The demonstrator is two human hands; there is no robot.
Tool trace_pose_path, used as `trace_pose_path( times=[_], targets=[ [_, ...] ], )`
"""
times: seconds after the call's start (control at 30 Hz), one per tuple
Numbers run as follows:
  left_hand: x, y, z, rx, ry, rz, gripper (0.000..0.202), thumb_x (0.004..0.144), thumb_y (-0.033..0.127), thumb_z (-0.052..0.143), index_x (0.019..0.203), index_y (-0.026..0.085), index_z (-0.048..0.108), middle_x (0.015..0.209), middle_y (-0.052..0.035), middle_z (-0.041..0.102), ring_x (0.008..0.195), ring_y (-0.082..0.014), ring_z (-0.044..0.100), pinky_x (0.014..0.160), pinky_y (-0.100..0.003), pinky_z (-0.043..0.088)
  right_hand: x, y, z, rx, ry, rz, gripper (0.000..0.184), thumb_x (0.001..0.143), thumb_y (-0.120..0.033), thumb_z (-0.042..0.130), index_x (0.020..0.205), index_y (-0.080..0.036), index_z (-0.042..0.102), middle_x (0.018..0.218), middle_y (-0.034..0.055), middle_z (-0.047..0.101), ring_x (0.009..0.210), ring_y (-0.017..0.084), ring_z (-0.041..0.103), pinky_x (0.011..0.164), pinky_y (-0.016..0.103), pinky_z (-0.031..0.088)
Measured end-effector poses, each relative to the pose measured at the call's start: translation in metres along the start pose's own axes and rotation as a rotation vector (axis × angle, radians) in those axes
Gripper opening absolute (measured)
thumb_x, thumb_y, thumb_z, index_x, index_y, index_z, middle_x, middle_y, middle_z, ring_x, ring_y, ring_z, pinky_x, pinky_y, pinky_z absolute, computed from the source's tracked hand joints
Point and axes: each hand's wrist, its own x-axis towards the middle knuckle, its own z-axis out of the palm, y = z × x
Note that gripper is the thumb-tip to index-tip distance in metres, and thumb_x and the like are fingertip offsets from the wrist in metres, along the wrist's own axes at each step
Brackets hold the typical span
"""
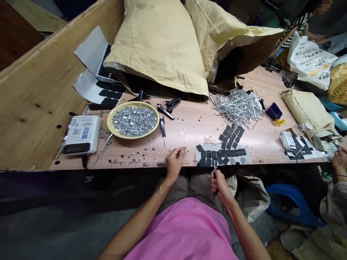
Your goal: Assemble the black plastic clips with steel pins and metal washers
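My left hand (175, 161) is at the table's front edge, its thumb and fingertips pressed together; anything between them is too small to make out. Just beyond it lies a little cluster of small pale rings (184, 135). My right hand (220, 185), below the edge, is closed around a black-handled tool (215, 174) whose thin metal shaft points up toward the table. That shaft reaches the near side of a grey sheet (200, 148) with rows of black rounded-square pads (225, 154). More black pads (231, 137) lie behind the sheet.
A yellow bowl (108, 124) holds small metal pieces. Behind it stand large paper sacks (162, 39). A heap of metal rods (238, 106) lies at the back right, black-handled pieces (163, 128) mid-table, and a white box (82, 133) at left. Another person's hand (340, 159) works at far right.
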Motion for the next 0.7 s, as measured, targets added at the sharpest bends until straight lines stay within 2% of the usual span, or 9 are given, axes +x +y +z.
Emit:
trace_pose_path(
  times=[0.1, 0.2, 0.3, 0.4, 0.47, 0.53, 0.6, 0.67, 0.7],
  targets=[
    [-0.001, 0.002, -0.004, 0.011, 0.014, 0.028, 0.028, 0.082, 0.035, 0.049, 0.080, 0.015, 0.068, 0.082, -0.0075, 0.071, 0.077, -0.0183, 0.065, 0.069, -0.028, 0.050, 0.003, 0.007, 0.005, 0.016, -0.071, 0.037, 0.015, 0.074, -0.028, 0.034, 0.061, -0.022, 0.036, 0.038, -0.0124, 0.022, 0.032, 0.004, 0.013, 0.032, 0.015, 0.013],
    [0.001, 0.004, -0.020, 0.097, 0.080, 0.075, 0.028, 0.084, 0.032, 0.046, 0.092, 0.014, 0.066, 0.084, -0.0073, 0.067, 0.074, -0.0163, 0.063, 0.066, -0.026, 0.049, 0.007, 0.013, 0.012, 0.038, -0.092, 0.052, 0.014, 0.073, -0.029, 0.036, 0.061, -0.022, 0.037, 0.037, -0.0127, 0.022, 0.032, 0.004, 0.013, 0.032, 0.015, 0.013],
    [0.012, 0.007, -0.037, 0.353, 0.164, 0.081, 0.025, 0.084, 0.029, 0.049, 0.099, 0.013, 0.063, 0.080, -0.0062, 0.062, 0.071, -0.0167, 0.060, 0.064, -0.027, 0.047, 0.008, 0.012, 0.012, 0.053, -0.100, 0.053, 0.015, 0.072, -0.032, 0.039, 0.061, -0.022, 0.037, 0.037, -0.0128, 0.023, 0.031, 0.004, 0.014, 0.032, 0.015, 0.014],
    [0.023, 0.015, -0.043, 0.654, 0.121, -0.013, 0.023, 0.081, 0.028, 0.056, 0.097, 0.012, 0.061, 0.086, -0.0096, 0.061, 0.078, -0.0226, 0.060, 0.064, -0.030, 0.046, 0.001, 0.011, -0.002, 0.047, -0.111, 0.017, 0.022, 0.070, -0.041, 0.043, 0.061, -0.022, 0.036, 0.037, -0.0133, 0.021, 0.032, 0.003, 0.012, 0.033, 0.015, 0.013],
    [0.028, 0.021, -0.040, 0.771, 0.047, -0.114, 0.023, 0.080, 0.030, 0.059, 0.095, 0.013, 0.060, 0.092, -0.0117, 0.061, 0.080, -0.0248, 0.061, 0.063, -0.031, 0.045, -0.004, 0.018, -0.027, 0.028, -0.064, -0.027, 0.028, 0.069, -0.049, 0.043, 0.063, -0.023, 0.037, 0.037, -0.0138, 0.019, 0.031, 0.003, 0.011, 0.033, 0.016, 0.013],
    [0.033, 0.025, -0.035, 0.797, -0.025, -0.187, 0.021, 0.081, 0.030, 0.058, 0.093, 0.013, 0.059, 0.095, -0.0125, 0.060, 0.079, -0.0256, 0.062, 0.062, -0.031, 0.044, -0.003, 0.033, -0.068, -0.024, 0.176, -0.063, 0.033, 0.065, -0.056, 0.045, 0.067, -0.023, 0.043, 0.037, -0.0129, 0.023, 0.029, 0.005, 0.018, 0.032, 0.018, 0.016],
    [0.037, 0.026, -0.031, 0.733, -0.036, -0.238, 0.014, 0.083, 0.025, 0.055, 0.090, 0.014, 0.058, 0.097, -0.0134, 0.060, 0.079, -0.0257, 0.062, 0.063, -0.032, 0.043, 0.007, 0.053, -0.118, -0.167, 0.403, -0.112, 0.039, 0.066, -0.060, 0.045, 0.076, -0.022, 0.051, 0.039, -0.0096, 0.035, 0.030, 0.010, 0.033, 0.033, 0.022, 0.026],
    [0.042, 0.025, -0.031, 0.655, -0.011, -0.268, 0.010, 0.084, 0.019, 0.050, 0.085, 0.014, 0.058, 0.097, -0.0140, 0.060, 0.081, -0.0252, 0.061, 0.065, -0.032, 0.043, 0.020, 0.073, -0.165, -0.400, 0.483, -0.156, 0.046, 0.067, -0.063, 0.042, 0.084, -0.022, 0.056, 0.055, 0.0002, 0.057, 0.046, 0.020, 0.057, 0.043, 0.031, 0.043],
    [0.044, 0.025, -0.032, 0.622, 0.004, -0.275, 0.010, 0.084, 0.017, 0.049, 0.083, 0.014, 0.058, 0.095, -0.0138, 0.060, 0.082, -0.0247, 0.061, 0.066, -0.031, 0.043, 0.026, 0.081, -0.184, -0.521, 0.561, -0.191, 0.047, 0.068, -0.064, 0.040, 0.083, -0.023, 0.057, 0.060, 0.0045, 0.061, 0.055, 0.025, 0.062, 0.049, 0.036, 0.048]
  ],
)
